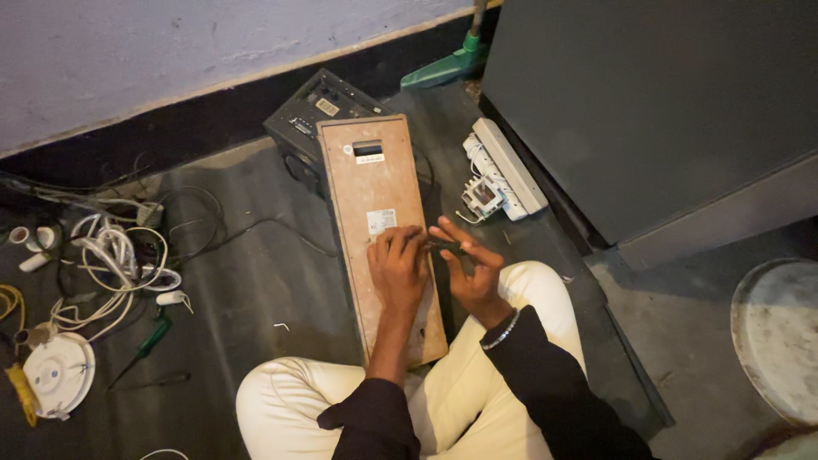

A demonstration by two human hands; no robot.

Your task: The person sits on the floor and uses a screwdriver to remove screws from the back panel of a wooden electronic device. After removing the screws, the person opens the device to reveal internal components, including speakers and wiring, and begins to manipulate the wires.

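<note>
Dark floor [256,290] by the wall: left hand [398,268] flat on the wooden panel [375,204], right hand [469,268] pinching a small dark tool [443,246] at its right edge; careful levering seems called for.

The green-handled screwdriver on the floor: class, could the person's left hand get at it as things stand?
Probably yes. The green-handled screwdriver lies uncovered on the floor beside the left knee, with nothing between it and the left hand, which now rests on the wooden panel.

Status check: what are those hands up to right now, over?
Left hand flat on wooden panel. Right hand pinching small dark tool at panel's edge. Nothing in the way.
</note>
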